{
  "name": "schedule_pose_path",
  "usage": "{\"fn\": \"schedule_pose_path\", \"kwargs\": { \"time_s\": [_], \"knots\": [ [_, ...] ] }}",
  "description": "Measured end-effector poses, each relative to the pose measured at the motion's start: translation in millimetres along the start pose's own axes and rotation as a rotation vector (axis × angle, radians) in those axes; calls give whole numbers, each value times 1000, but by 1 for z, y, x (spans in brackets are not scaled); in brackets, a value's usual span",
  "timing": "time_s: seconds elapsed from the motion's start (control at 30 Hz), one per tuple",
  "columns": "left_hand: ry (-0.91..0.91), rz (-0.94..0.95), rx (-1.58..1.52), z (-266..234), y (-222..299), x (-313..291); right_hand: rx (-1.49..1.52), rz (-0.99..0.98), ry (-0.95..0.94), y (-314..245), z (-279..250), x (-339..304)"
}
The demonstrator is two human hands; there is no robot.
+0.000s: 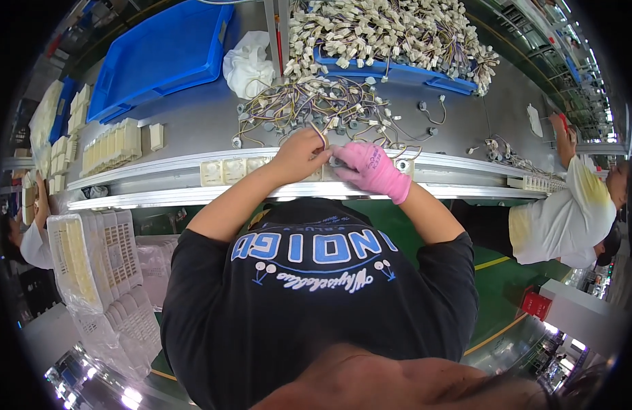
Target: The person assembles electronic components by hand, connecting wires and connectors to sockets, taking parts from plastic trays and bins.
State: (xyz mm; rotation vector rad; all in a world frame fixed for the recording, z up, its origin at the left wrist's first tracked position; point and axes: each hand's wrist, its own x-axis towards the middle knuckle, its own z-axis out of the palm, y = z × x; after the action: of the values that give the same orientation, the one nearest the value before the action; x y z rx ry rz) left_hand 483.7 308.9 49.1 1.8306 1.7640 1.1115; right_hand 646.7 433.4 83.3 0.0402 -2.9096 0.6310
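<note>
Both my hands meet over the metal rail track [459,193] in front of me. My bare left hand [297,157] is closed, its fingertips pinching a thin wire lead [321,135] that loops up past them. In a pink glove, my right hand [374,168] is closed on a small grey round part [334,162], touching the left fingertips; the fingers partly hide it. Left of them, a row of cream square housings [224,171] sits between the rails. By the right wrist another housing [403,165] holds a grey round part. Just beyond lies a loose heap of wire leads [295,102].
A blue tray [159,58] stands far left beside a white plastic bag [249,65]. Another blue tray [425,76] overflows with white connectors. Cream housings [111,147] line the left bench. Crates [101,260] are stacked lower left. A co-worker [562,212] works at right, another [36,225] at left.
</note>
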Motion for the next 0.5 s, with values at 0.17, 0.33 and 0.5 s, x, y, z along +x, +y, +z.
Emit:
{"fn": "schedule_pose_path", "kwargs": {
  "time_s": [0.17,0.33,0.5],
  "knots": [
    [-73,84,122,-4,8,3,7,46,-61,6,5,-2],
    [-54,111,227,6,12,-1,-198,53,-261,0,5,5],
    [-22,3,294,12,17,-5,-172,-64,69,4,22,-9]
  ]
}}
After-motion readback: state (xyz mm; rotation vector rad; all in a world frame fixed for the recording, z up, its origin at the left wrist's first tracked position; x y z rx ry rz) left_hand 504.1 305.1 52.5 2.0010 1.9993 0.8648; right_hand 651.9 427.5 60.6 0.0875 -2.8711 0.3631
